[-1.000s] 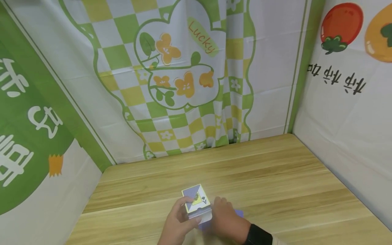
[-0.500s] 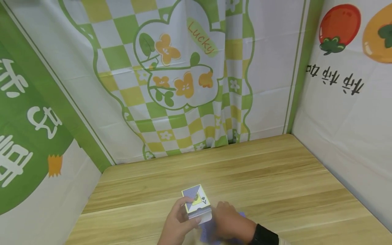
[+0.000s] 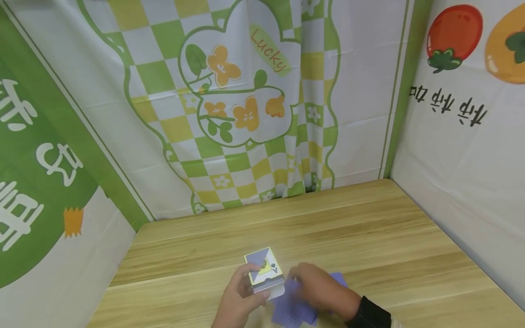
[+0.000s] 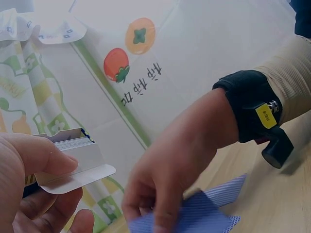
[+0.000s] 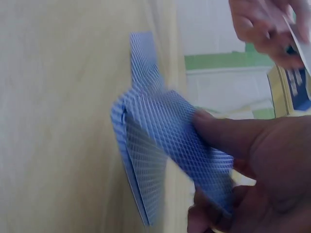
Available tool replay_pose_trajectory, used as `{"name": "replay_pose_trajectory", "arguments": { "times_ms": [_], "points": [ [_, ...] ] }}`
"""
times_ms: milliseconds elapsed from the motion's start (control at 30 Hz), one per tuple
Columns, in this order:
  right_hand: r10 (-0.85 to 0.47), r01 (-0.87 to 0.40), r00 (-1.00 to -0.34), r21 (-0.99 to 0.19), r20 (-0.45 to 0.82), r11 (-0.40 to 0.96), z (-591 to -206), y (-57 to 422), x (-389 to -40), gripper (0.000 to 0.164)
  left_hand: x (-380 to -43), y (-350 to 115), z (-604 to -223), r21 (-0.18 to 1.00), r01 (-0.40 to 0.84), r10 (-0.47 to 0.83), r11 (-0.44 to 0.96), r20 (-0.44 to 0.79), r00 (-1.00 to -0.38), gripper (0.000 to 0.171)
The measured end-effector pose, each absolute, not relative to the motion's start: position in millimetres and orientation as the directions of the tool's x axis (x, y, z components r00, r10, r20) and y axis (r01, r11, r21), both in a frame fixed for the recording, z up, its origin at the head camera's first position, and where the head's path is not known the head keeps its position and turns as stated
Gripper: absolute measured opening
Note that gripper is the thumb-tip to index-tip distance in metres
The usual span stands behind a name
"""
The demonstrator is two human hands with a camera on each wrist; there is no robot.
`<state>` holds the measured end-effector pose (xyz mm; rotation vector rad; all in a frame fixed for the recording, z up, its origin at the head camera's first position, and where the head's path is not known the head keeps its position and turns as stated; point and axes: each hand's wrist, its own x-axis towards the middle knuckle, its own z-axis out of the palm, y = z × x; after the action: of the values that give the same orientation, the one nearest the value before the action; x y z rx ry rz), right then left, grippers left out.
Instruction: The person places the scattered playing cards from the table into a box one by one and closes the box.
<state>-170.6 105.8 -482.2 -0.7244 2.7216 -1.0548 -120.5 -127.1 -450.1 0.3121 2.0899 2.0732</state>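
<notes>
In the head view my left hand (image 3: pixel 238 294) grips a playing-card box (image 3: pixel 266 264) whose top shows an ace design. Its open end, with a white flap (image 4: pixel 82 178) folded out, faces me. In the left wrist view the edges of white cards (image 4: pixel 73 144) show inside it. Right of the box, my right hand (image 3: pixel 321 288) pinches blue-backed playing cards (image 5: pixel 182 138) between thumb and fingers. Other blue-backed cards (image 5: pixel 141 165) lie on the table beneath and beside that hand. How many cards are held is blurred.
The wooden table (image 3: pixel 369 228) runs back to a printed curtain (image 3: pixel 262 173). A white cloth wall (image 3: pixel 455 182) borders it on the right, and a green-and-white one (image 3: pixel 102 228) on the left. A black band (image 4: pixel 250 104) circles my right wrist.
My right hand has moved slightly right, away from the box, and more of the blue-backed cards now show around it. My left hand and the box have barely moved.
</notes>
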Motion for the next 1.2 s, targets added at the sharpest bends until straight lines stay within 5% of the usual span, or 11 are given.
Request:
{"name": "replay_pose_trajectory", "arguments": {
  "times_ms": [200,567,900,1200],
  "points": [
    [-0.374,-0.339,-0.919,-0.732,0.123,0.592,-470.4,119.7,-177.1,0.01,-121.1,-125.5,-449.9,1.0,0.013,0.271,-0.013,0.016,-0.962,0.057],
    [-0.165,-0.078,-0.986,-0.921,0.015,0.382,-430.1,144.3,-170.7,0.039,-122.9,-124.7,-451.3,0.998,0.016,0.267,-0.067,0.034,-0.963,0.057],
    [-0.52,0.03,-0.854,-0.999,-0.011,-0.028,-421.5,146.0,-140.9,0.051,-121.5,-125.4,-450.8,0.997,0.02,0.257,-0.075,0.039,-0.966,0.058],
    [-0.641,0.1,-0.767,-0.989,-0.009,-0.106,-433.4,123.3,-120.0,0.036,-123.2,-126.6,-449.0,0.997,0.026,0.243,-0.076,0.043,-0.969,0.057]
  ]
}}
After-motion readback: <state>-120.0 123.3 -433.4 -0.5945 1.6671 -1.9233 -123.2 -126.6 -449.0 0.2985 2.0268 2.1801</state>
